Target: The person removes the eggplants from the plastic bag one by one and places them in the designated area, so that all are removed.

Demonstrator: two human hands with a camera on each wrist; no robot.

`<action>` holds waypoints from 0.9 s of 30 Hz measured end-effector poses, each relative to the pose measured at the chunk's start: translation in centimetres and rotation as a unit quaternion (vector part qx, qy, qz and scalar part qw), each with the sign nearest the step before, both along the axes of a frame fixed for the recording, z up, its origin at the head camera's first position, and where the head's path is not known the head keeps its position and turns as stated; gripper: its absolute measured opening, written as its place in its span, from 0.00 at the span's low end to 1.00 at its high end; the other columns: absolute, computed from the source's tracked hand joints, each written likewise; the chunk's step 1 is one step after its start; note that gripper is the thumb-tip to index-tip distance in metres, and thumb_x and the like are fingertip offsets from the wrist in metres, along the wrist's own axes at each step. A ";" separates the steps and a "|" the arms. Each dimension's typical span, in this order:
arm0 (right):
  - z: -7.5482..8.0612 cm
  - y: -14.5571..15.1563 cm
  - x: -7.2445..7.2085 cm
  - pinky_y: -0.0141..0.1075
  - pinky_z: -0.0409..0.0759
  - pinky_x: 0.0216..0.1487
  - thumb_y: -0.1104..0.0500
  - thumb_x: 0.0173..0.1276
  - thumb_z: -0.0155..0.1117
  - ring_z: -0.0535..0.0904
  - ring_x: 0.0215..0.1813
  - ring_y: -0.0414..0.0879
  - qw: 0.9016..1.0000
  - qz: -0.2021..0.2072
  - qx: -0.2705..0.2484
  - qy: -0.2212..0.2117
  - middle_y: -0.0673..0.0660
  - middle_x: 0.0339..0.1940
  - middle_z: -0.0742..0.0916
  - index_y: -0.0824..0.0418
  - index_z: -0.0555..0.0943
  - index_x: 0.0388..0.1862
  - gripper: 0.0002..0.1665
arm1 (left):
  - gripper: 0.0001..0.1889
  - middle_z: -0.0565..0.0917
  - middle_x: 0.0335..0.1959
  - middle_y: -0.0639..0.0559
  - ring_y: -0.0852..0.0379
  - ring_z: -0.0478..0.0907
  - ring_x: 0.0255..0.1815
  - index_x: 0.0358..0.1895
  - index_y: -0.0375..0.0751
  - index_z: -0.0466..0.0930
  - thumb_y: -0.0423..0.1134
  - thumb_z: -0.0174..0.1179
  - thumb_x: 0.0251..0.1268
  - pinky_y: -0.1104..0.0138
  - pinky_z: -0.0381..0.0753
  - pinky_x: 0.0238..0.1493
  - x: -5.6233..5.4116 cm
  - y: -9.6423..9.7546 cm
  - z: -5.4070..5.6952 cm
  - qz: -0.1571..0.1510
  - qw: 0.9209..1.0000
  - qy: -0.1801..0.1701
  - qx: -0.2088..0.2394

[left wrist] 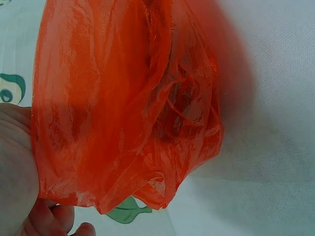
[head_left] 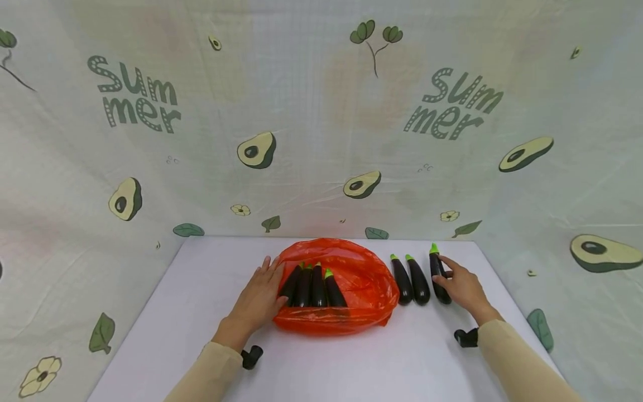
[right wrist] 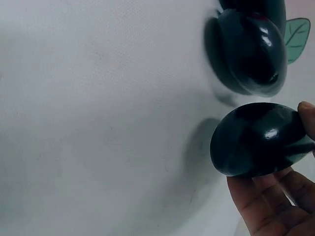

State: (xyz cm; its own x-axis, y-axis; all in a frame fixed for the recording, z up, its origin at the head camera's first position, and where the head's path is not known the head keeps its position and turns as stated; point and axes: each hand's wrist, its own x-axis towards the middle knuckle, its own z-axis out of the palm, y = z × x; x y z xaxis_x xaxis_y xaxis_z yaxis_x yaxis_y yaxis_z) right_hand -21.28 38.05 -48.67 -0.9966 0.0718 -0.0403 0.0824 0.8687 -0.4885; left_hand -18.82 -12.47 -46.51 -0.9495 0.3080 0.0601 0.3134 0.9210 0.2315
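Note:
An open red plastic bag (head_left: 372,279) sits mid-table with several dark eggplants (head_left: 317,287), green at the stem end, lying side by side in its left half. My left hand (head_left: 261,293) holds the bag's left rim, thumb over the edge and fingers along the outer side. In the left wrist view the bag's crumpled side (left wrist: 113,113) hides part of that hand (left wrist: 17,167). To the bag's right, my right hand (head_left: 461,283) grips a single eggplant (head_left: 437,273) between thumb and fingers. Its rounded end (right wrist: 261,140) casts a shadow on the table in the right wrist view.
Two more eggplants (head_left: 402,282) lie side by side between the bag and the right hand. The white table (head_left: 351,368) meets a pale hanging cloth (head_left: 311,72) printed with avocados and leaves. A dark wrist device (head_left: 466,338) shows by the right sleeve.

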 end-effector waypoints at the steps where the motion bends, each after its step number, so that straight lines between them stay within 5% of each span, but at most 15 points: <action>1: -0.1 0.0 -0.1 0.63 0.83 0.50 0.50 0.78 0.64 0.84 0.56 0.75 1.000 0.000 0.000 -0.003 0.81 0.61 0.82 0.65 0.60 0.83 0.43 | 0.48 0.58 0.86 0.40 0.38 0.47 0.88 0.84 0.36 0.57 0.47 0.73 0.67 0.44 0.56 0.84 0.0 0.0 0.0 0.000 1.000 0.001 0.001; 27: -1.3 -0.4 -1.0 0.66 0.80 0.60 0.48 0.80 0.61 0.81 0.62 0.74 1.000 -0.003 0.011 -0.026 0.79 0.61 0.83 0.71 0.70 0.76 0.37 | 0.48 0.61 0.85 0.40 0.39 0.49 0.88 0.83 0.36 0.58 0.48 0.73 0.67 0.44 0.57 0.84 0.0 0.0 -0.3 0.003 1.000 -0.002 0.004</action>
